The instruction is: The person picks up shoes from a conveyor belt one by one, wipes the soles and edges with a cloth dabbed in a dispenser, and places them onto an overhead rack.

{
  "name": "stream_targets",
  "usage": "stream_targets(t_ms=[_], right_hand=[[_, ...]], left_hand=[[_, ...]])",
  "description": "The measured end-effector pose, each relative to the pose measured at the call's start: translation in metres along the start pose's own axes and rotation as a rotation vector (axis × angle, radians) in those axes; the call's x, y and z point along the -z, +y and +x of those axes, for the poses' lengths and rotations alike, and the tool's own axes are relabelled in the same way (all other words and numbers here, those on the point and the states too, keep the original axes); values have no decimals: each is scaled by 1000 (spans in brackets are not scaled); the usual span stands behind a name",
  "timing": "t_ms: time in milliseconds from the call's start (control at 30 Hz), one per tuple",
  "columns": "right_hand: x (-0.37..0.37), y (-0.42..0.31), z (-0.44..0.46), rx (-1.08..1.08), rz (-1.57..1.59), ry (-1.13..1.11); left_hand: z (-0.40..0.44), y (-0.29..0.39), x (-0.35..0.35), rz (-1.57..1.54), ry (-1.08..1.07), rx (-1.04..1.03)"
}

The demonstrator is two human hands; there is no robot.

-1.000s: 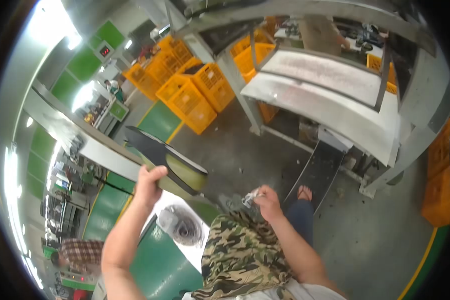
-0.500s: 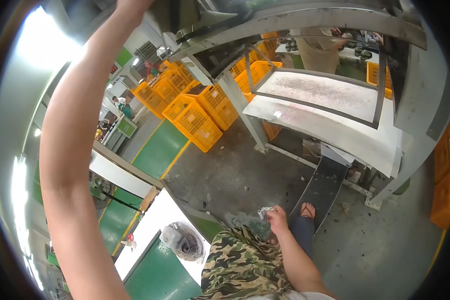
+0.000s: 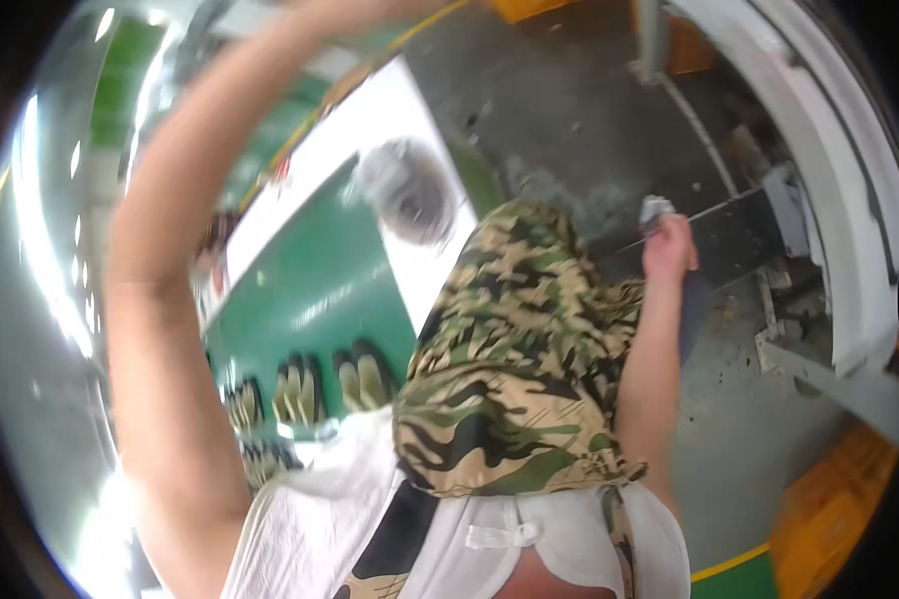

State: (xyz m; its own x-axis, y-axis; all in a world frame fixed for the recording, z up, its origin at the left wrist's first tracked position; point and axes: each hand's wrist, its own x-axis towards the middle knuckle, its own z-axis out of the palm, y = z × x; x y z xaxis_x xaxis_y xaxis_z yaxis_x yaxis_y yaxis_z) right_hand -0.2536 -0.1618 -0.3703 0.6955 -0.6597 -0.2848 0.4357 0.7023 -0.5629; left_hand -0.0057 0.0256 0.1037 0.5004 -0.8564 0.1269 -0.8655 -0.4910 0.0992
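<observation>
My right hand (image 3: 671,248) is closed around a crumpled greyish-white wad (image 3: 655,211), perhaps cloth, held low beside my camouflage apron (image 3: 514,369). The wad's exact kind is too blurred to make out. On the left side my left arm (image 3: 155,329) is raised and bent, reaching past the top edge. Only a smeared part of my left hand (image 3: 390,8) shows there, and its fingers are cut off from view. Nearest to that arm is a white-edged table with a green top (image 3: 315,290).
A round dark thing in clear plastic (image 3: 415,205) sits on the white table strip (image 3: 410,95). Several pairs of shoe soles or shoe-shaped pieces (image 3: 298,389) lie on the green surface. A grey machine frame (image 3: 839,369) stands at right, with an orange crate (image 3: 834,519) below.
My view has swung down and toward my body, bringing the apron and the shoe-shaped pieces into sight. My left arm stays raised; the right hand still grips the wad.
</observation>
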Motion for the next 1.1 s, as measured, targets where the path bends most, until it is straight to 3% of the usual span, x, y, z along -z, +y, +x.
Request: stream_targets(t_ms=[67, 100, 133, 200, 267, 300, 333, 433, 533, 633, 667, 767, 800, 867, 900, 1000, 1100], right_hand=[[-15, 2, -7, -97, -51, 36], [-2, -12, 1, -144, -76, 26], [6, -11, 6, -169, -94, 14], [4, -8, 5, -203, -116, 27], [12, -9, 6, -261, -137, 47], [13, -10, 7, -288, -149, 56], [10, -12, 7, -309, -167, 73], [-12, -13, 5, -371, -218, 98], [-44, -9, 1, -395, -268, 58], [-79, 4, 5, -410, -295, -33], [-94, 9, 6, -419, -292, -73], [-148, 33, -3, -341, -440, -124], [-162, 41, -7, -337, -468, -155], [-194, 56, -15, -333, -517, -237], [-209, 59, -23, -334, -513, -284], [-266, 67, -57, -318, -514, -368], [-301, 72, -88, -294, -616, -498]], left_hand=[[-152, -131, -89, 162, -370, 268], [-226, -150, -133, 325, -465, 367], [-296, -148, -148, 331, -723, 624], [-475, -164, -196, 204, -788, 736], [-579, -121, -214, -124, -936, 1219], [-624, -106, -232, -235, -1058, 1328], [-673, -89, -266, -364, -976, 1308], [-680, -34, -285, -784, -677, 1795], [-640, -27, -300, -483, -689, 1637], [-649, -46, -318, -532, -746, 1588], [-650, -47, -316, -585, -727, 1640], [-664, -69, -312, -572, -598, 1496], [-632, -73, -276, -720, -512, 1613], [-624, -90, -261, -1184, -193, 1544], [-620, -95, -254, -1405, -17, 1474], [-588, -106, -198, -1666, 338, 1145], [-567, -103, -158, -2016, 534, 898]])
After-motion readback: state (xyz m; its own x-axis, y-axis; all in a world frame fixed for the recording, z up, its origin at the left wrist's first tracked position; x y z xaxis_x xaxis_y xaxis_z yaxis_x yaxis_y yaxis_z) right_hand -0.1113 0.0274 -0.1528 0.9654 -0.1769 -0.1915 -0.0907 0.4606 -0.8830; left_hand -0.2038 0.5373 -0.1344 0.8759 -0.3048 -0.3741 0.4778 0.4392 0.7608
